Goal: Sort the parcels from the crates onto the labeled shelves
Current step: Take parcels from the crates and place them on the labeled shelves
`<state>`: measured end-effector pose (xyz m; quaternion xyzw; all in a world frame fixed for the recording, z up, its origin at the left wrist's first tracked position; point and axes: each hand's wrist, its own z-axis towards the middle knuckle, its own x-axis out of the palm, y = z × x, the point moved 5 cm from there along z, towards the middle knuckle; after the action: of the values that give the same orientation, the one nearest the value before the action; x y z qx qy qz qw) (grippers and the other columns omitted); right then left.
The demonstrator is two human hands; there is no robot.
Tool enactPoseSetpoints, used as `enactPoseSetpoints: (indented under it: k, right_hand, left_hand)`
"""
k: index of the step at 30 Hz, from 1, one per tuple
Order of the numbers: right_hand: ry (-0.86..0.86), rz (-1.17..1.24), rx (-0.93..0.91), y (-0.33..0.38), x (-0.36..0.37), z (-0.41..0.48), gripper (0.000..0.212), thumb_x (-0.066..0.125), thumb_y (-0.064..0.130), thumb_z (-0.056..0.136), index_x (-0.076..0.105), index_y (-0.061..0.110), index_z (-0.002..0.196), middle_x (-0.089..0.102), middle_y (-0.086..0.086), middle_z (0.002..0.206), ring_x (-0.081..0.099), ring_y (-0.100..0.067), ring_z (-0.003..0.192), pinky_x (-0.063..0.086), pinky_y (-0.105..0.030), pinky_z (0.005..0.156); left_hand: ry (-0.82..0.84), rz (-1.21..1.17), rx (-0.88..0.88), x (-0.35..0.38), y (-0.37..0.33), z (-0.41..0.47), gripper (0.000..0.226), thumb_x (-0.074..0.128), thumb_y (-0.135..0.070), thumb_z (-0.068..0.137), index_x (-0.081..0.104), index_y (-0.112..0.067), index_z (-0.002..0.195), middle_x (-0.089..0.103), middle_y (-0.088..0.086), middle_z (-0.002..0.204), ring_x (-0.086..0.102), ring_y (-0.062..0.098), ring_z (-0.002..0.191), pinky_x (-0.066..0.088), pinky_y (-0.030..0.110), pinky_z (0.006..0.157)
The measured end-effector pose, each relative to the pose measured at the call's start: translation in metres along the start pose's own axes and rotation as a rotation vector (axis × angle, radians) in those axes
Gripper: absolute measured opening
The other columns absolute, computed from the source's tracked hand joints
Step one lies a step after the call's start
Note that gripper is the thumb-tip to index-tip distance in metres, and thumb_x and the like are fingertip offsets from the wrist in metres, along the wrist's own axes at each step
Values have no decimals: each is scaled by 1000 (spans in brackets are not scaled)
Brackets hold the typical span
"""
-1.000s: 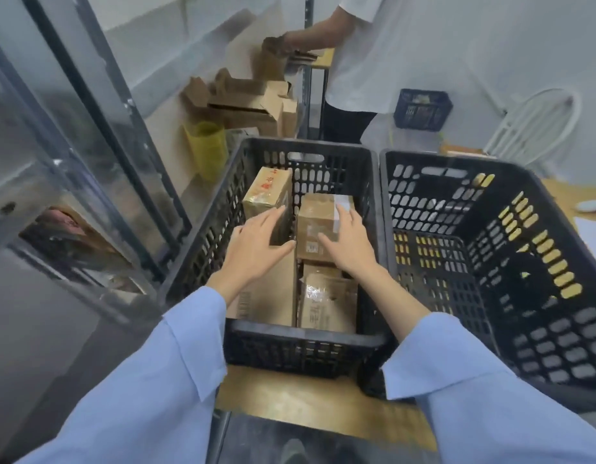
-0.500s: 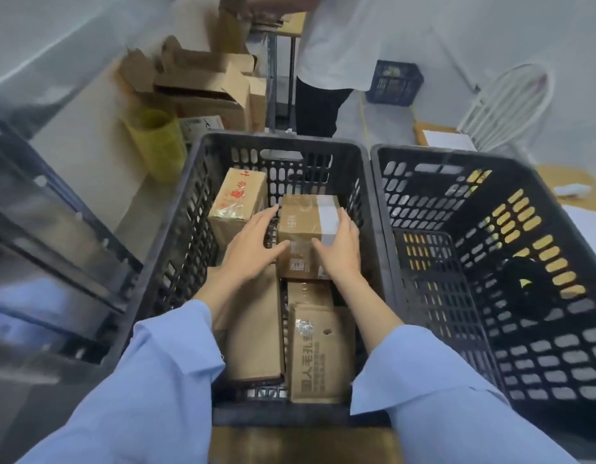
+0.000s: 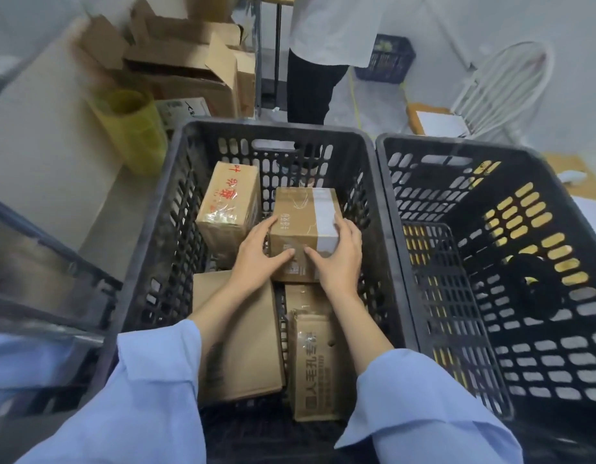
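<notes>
The black crate holds a brown parcel banded white; left of it, a brown box lettered red.

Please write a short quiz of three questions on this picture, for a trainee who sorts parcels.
1. True or false: the left hand and the right hand both hold the parcel with the white label.
2. Which holds cardboard parcels? A) the left crate B) the right crate
3. Fill in: the parcel with red writing stands to the ___ of the held parcel.
Key: 1 true; 2 A; 3 left.
</notes>
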<state>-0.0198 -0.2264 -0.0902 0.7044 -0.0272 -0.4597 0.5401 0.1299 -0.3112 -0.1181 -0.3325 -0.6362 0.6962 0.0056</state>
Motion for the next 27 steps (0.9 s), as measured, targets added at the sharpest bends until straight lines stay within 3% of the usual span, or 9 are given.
enactPoseSetpoints:
  k: [2, 6, 9, 12, 15, 17, 22, 27]
  right_hand:
    - [-5, 45, 0, 1, -2, 1, 80, 84, 13, 75, 45, 12, 144, 40, -5, 146, 38, -18, 136, 30, -34, 116]
    - [44, 29, 5, 2, -3, 4, 83, 83, 15, 77, 39, 12, 148, 36, -7, 152, 32, -20, 142, 26, -38, 119]
    - [108, 20, 40, -1, 0, 7, 81, 81, 19, 80, 37, 14, 147, 38, -5, 151, 33, -21, 140, 28, -37, 117]
    - [148, 47, 69, -4, 1, 8, 79, 82, 21, 79, 38, 17, 144, 39, -4, 150, 37, -21, 137, 31, -34, 110]
    - [149, 69, 72, -2, 1, 9, 80, 82, 21, 79, 38, 18, 146, 40, -2, 151, 36, -20, 138, 31, -32, 109]
    - [150, 69, 62, 2, 1, 9, 77, 81, 21, 80, 40, 17, 145, 39, -2, 150, 36, -19, 137, 28, -25, 106]
    - [122, 37, -17, 22, -5, 5, 71, 78, 22, 83, 39, 18, 142, 33, -2, 149, 38, -16, 133, 26, -17, 97]
    - [140, 83, -67, 40, -21, -9, 79, 78, 20, 83, 32, 19, 147, 22, -2, 147, 30, -3, 118, 27, -14, 97]
  left_hand:
    - [-23, -38, -18, -3, 2, 2, 72, 77, -27, 82, 42, -23, 145, 47, -2, 145, 44, 15, 133, 41, 46, 109]
    - [-35, -92, -37, -3, 2, 3, 69, 80, -25, 80, 47, -22, 141, 52, -2, 140, 50, 15, 126, 47, 44, 104]
    - [-23, -117, -43, -3, 2, 2, 67, 80, -25, 80, 48, -26, 139, 57, -6, 135, 53, 12, 123, 45, 36, 106]
    - [-26, -103, -35, -5, 1, 1, 66, 80, -26, 80, 50, -28, 138, 58, -10, 131, 52, 2, 117, 40, 19, 101]
    - [-38, -114, -36, -7, -2, 0, 65, 81, -23, 79, 51, -25, 136, 59, -9, 130, 53, 5, 119, 41, 25, 105]
    - [-62, -101, -25, -8, -5, 0, 64, 82, -22, 78, 52, -23, 135, 60, -9, 127, 55, 8, 119, 41, 27, 106]
    - [-140, -82, 26, -20, -18, -1, 63, 82, -22, 76, 54, -20, 132, 62, -9, 124, 54, 2, 113, 37, 4, 92]
    - [-184, -58, 96, -37, -36, -5, 62, 85, -21, 73, 54, -24, 127, 59, -14, 119, 53, -1, 110, 38, 5, 90]
